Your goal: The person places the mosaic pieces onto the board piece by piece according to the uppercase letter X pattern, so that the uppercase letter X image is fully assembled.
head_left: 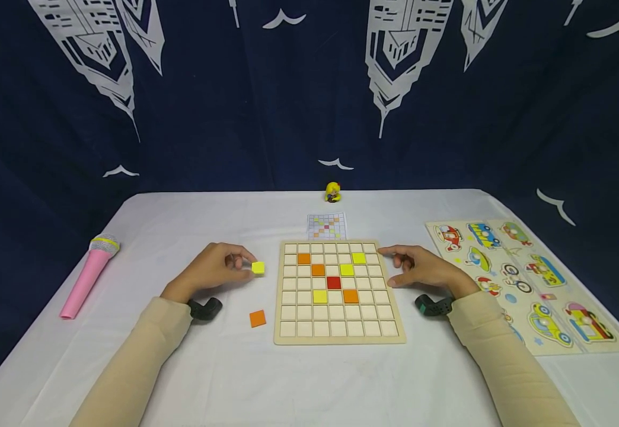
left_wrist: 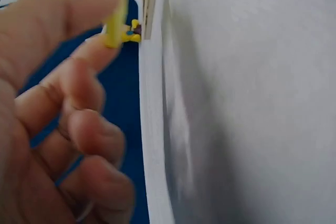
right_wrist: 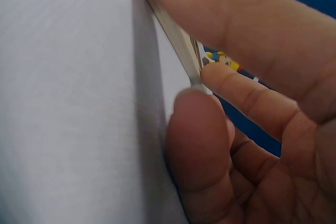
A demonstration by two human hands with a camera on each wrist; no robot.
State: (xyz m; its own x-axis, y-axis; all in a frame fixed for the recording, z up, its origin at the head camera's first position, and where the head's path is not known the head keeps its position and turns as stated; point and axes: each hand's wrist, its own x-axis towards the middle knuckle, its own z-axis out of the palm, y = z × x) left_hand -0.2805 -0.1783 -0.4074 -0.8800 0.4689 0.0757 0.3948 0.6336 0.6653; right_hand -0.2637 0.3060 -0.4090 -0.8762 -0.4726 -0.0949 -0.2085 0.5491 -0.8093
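My left hand (head_left: 214, 264) pinches a yellow square tile (head_left: 258, 268) between thumb and fingertips, left of the wooden grid board (head_left: 340, 340). Seen edge-on in the left wrist view, that yellow tile (left_wrist: 118, 11) is thin, and the other fingers curl loosely below it. My right hand (head_left: 421, 268) rests its thumb and a fingertip against the board's right edge, fingers relaxed. Coloured squares sit in some of the board's cells: orange (head_left: 318, 270), yellow (head_left: 346, 270) and one red (head_left: 333, 283). An orange tile (head_left: 257, 318) lies on the cloth below my left hand.
Behind the board lies a small pattern card (head_left: 327, 226), with a yellow-haired figurine (head_left: 332, 192) farther back. A pink microphone (head_left: 88, 279) lies at the far left. On the right, a picture puzzle board (head_left: 528, 296) with vehicles extends past my right forearm.
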